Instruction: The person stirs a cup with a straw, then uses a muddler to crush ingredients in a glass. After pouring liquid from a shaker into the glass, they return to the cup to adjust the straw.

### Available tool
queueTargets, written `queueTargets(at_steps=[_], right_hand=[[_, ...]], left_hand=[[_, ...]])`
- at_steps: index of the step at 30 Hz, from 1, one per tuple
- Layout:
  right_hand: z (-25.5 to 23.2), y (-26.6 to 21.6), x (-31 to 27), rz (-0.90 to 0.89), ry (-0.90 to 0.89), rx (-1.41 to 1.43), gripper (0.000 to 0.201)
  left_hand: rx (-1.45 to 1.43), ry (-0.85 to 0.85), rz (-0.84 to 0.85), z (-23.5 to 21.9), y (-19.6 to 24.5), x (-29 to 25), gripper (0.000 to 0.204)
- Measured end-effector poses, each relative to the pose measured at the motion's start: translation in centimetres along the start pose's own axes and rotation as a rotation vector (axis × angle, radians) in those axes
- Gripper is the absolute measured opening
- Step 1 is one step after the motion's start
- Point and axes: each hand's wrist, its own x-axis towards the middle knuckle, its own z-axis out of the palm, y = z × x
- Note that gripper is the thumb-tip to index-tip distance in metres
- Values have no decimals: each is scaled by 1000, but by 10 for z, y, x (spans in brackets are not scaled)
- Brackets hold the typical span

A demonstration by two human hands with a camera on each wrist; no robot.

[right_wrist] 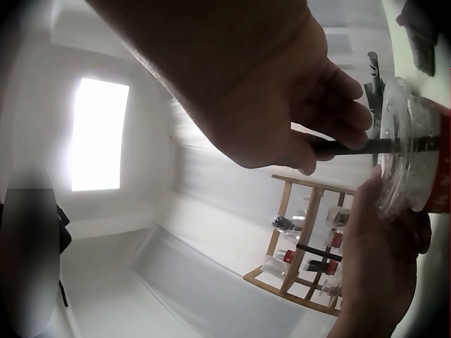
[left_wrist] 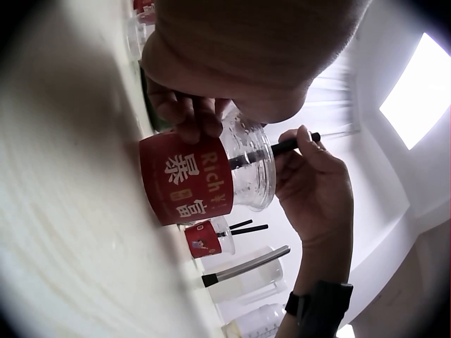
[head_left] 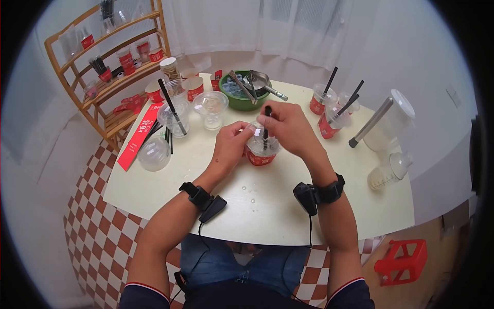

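A red paper cup with a clear dome lid stands on the pale table in front of the person. The left hand holds this cup at its side and lid, its fingers curled against the red wall in the left wrist view. From the far side of the cup, the right hand pinches a thick black straw near its top. The straw passes down through the lid, and its dark lower part shows through the clear plastic. The cup's contents are hidden by the red wall.
Behind the cup sits a green basin with clear cubes, tongs and a metal scoop. Lidded cups with straws, a clear pitcher and a bottle stand right. Clear cups, a dome lid and a red strip lie left.
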Motion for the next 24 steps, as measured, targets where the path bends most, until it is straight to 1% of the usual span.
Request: queueTargets(at_steps=[3, 6, 9, 12, 15, 18, 21, 24], right_hand=[[-15, 2, 6, 278, 23, 307, 22], [-18, 9, 6, 307, 37, 401, 23], [-18, 1, 5, 338, 63, 388, 24], [-17, -4, 5, 346, 132, 381, 18], [-25, -6, 3, 330, 209, 483, 19], [-31, 2, 5, 362, 152, 464, 19], [-25, 8, 5, 375, 83, 434, 20], [-17, 0, 3, 299, -5, 318, 20]], left_hand=[[20, -18, 23, 0, -4, 3, 28], [33, -24, 28, 2, -5, 2, 30], [10, -8, 12, 3, 0, 1, 30], [46, -15, 12, 2, -3, 2, 30], [9, -17, -13, -1, -5, 3, 30], [7, -22, 0, 0, -7, 4, 30], [22, 1, -16, 4, -3, 1, 30], [37, -12, -3, 2, -4, 1, 31]])
